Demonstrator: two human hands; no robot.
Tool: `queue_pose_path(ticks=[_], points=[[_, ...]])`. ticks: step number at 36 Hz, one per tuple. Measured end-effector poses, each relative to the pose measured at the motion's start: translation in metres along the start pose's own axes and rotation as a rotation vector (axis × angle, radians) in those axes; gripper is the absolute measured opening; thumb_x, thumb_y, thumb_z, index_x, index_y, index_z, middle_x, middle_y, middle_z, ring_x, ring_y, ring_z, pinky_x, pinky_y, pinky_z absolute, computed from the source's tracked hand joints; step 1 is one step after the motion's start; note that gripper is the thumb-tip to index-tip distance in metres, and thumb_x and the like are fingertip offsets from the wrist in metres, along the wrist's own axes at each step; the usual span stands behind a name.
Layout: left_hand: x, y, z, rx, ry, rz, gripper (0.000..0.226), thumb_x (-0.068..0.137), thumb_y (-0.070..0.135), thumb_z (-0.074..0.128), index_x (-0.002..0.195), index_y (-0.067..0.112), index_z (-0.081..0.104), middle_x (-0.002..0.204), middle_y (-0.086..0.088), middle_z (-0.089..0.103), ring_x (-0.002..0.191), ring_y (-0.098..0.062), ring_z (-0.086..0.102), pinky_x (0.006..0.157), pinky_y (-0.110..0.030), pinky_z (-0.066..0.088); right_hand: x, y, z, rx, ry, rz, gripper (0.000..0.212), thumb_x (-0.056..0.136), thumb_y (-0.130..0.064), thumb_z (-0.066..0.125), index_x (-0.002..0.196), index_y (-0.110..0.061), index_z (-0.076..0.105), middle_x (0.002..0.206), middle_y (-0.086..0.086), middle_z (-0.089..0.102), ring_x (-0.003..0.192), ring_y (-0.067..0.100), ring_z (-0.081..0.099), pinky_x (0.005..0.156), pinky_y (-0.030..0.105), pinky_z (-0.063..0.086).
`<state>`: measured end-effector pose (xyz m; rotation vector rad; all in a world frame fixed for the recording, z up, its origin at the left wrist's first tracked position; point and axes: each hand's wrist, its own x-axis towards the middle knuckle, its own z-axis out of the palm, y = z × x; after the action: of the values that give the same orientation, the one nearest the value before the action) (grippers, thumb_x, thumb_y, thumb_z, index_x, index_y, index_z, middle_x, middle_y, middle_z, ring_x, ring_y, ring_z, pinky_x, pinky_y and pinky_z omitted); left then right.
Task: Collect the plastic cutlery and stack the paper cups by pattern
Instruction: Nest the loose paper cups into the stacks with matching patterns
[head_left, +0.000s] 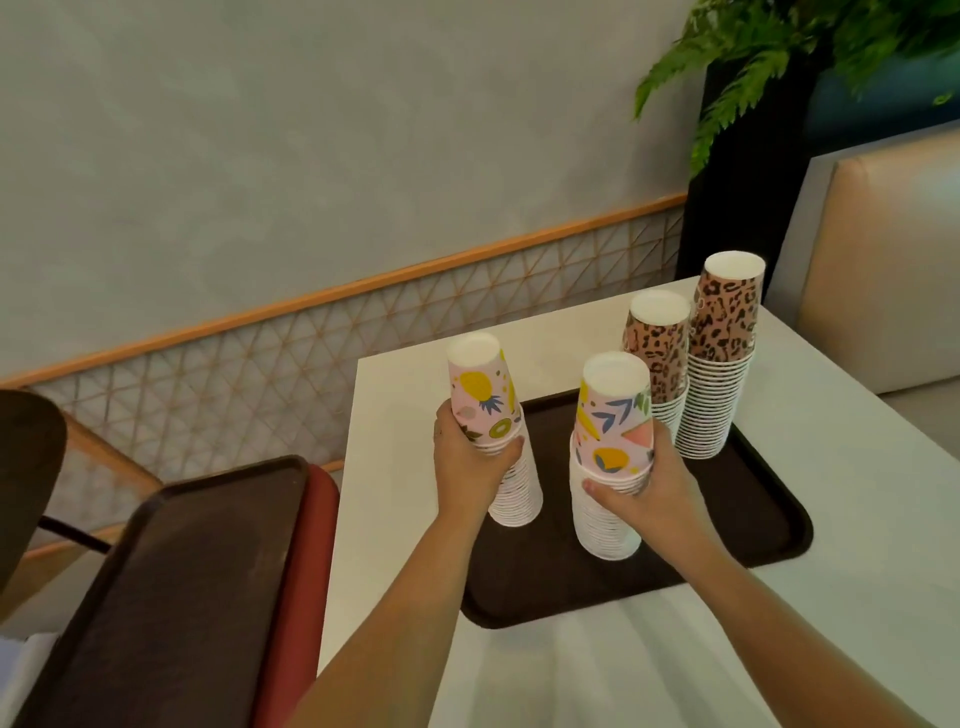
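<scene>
Two upside-down stacks of pink fruit-print paper cups stand on a dark brown tray (748, 525). My left hand (467, 462) grips the left fruit stack (483, 400) just below its top cup. My right hand (649, 488) wraps around the right fruit stack (613, 415) in the same way. Behind them, two leopard-print stacks stand side by side: a shorter one (657, 343) and a taller one (727, 322) at the tray's back right. No plastic cutlery is in view.
The tray lies on a white table (857, 519). To the left, another dark tray (182, 597) rests on a red seat (296, 571). A beige bench (883, 260) and a black planter with a fern (753, 156) stand behind the table.
</scene>
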<state>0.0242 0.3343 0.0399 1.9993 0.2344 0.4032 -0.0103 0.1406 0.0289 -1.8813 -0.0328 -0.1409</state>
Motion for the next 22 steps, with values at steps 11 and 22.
queue_pose_path(ticks=[11,22], points=[[0.028,-0.016,-0.013,-0.009,0.046,0.035,0.076,0.063,0.011,0.084,0.127,0.015,0.043,0.124,-0.005,0.055,0.114,-0.019,0.054,0.090,-0.029,0.047,0.047,-0.001,0.054,-0.011,0.014,-0.126,0.079,0.065,-0.026,0.082,0.131,-0.020,0.038,0.124,-0.003,0.055,0.113,0.010,0.054,0.090,0.024,0.048],[0.062,-0.025,-0.010,-0.034,0.044,0.041,0.078,0.062,0.014,0.084,0.127,0.017,0.042,0.125,-0.002,0.054,0.117,-0.018,0.053,0.096,-0.037,0.050,0.112,-0.004,0.085,-0.006,0.066,-0.109,0.082,0.068,-0.018,0.080,0.135,-0.018,0.034,0.131,0.003,0.048,0.112,0.007,0.047,0.083,0.013,0.038]])
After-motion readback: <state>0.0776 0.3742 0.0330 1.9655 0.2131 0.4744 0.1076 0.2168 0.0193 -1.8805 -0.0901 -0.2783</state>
